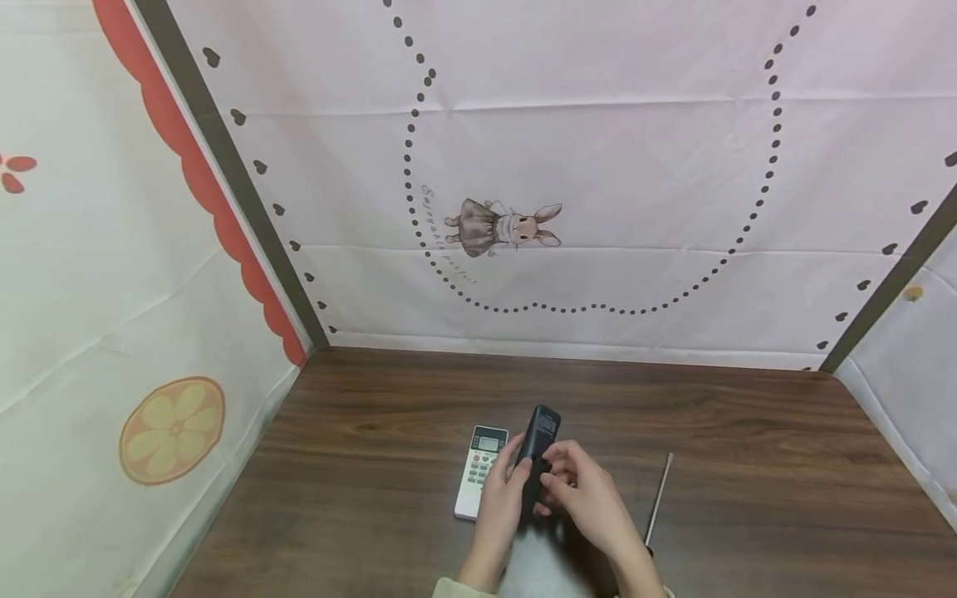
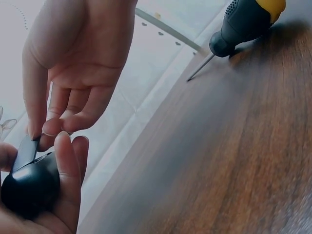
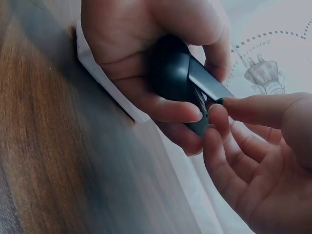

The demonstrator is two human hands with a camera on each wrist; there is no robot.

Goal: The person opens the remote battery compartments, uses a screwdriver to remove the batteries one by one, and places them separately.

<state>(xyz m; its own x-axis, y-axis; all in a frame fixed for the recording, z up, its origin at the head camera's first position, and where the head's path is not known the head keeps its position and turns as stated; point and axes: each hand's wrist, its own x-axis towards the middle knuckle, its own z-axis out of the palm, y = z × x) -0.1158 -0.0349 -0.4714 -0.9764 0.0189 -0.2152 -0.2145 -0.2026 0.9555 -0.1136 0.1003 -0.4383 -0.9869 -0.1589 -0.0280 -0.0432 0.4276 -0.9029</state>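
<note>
My left hand [image 1: 497,502] grips a black remote control [image 1: 542,430], its printed back facing up. The fingers of that hand wrap around the remote's rounded end in the right wrist view. A flat black battery cover [image 3: 208,80] stands tilted up from the remote's body, with a gap beneath it. My right hand [image 1: 592,497] pinches the cover's raised end between thumb and fingertips. The inside of the battery compartment is mostly hidden by the cover and fingers.
On the brown wood table [image 1: 359,465], a white remote control [image 1: 469,490] lies just left of my left hand, partly covered by it. A screwdriver [image 2: 246,24] with a black and yellow handle lies right of my right hand. Printed cloth [image 1: 635,183] walls the table's back and sides.
</note>
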